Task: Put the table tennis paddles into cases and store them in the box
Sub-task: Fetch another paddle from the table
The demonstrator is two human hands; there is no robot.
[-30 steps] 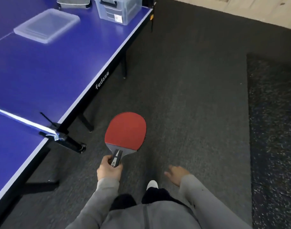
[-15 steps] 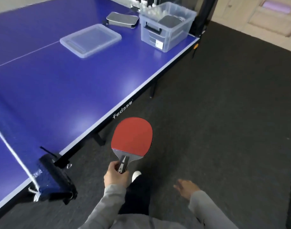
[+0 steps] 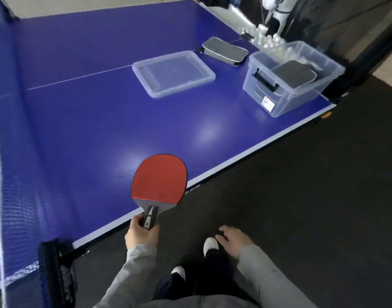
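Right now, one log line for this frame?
left hand: grips red paddle | right hand: open, empty | case: on table | box: lid off

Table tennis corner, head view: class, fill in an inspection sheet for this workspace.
Surface: blue table, net at left.
Job's things: red paddle in left hand; grey case on the table; clear box open, a dark case inside; lid lying beside it.
Clutter: white balls behind the box.
Grips: left holds the paddle handle; right hand open, holding nothing.
Cables: nothing seen.
Surroundings: dark carpet.
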